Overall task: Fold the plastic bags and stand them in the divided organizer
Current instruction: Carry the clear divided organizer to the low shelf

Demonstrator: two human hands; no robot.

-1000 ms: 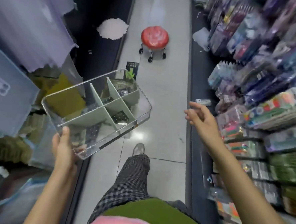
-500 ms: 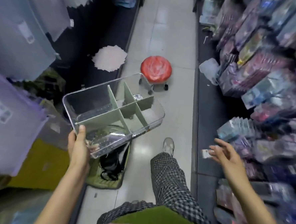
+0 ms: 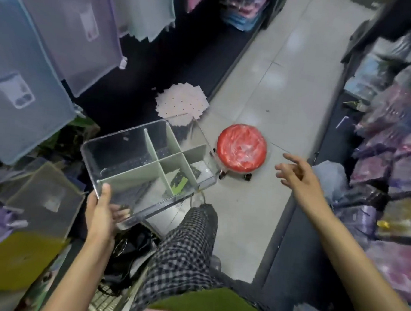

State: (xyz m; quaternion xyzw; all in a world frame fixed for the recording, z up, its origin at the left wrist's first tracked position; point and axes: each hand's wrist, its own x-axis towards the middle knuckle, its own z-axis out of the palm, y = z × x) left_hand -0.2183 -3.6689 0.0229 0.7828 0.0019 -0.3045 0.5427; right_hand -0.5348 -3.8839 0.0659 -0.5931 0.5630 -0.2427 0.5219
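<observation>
Since the earlier frame, the right hand (image 3: 297, 175) has risen toward the red stool (image 3: 241, 150), fingers spread, empty. Left hand (image 3: 101, 215) grips the empty divided organizer (image 3: 148, 161) near-left. Setup step; next, find bags.

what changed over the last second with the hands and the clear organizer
The view swung, so the red round stool now sits right beside the clear plastic divided organizer, no longer far up the aisle. The right hand dropped lower, then came back up, reaching out over the floor, empty. Unchanged: the left hand grips the organizer's near corner, thumb on the rim, compartments empty.
</observation>
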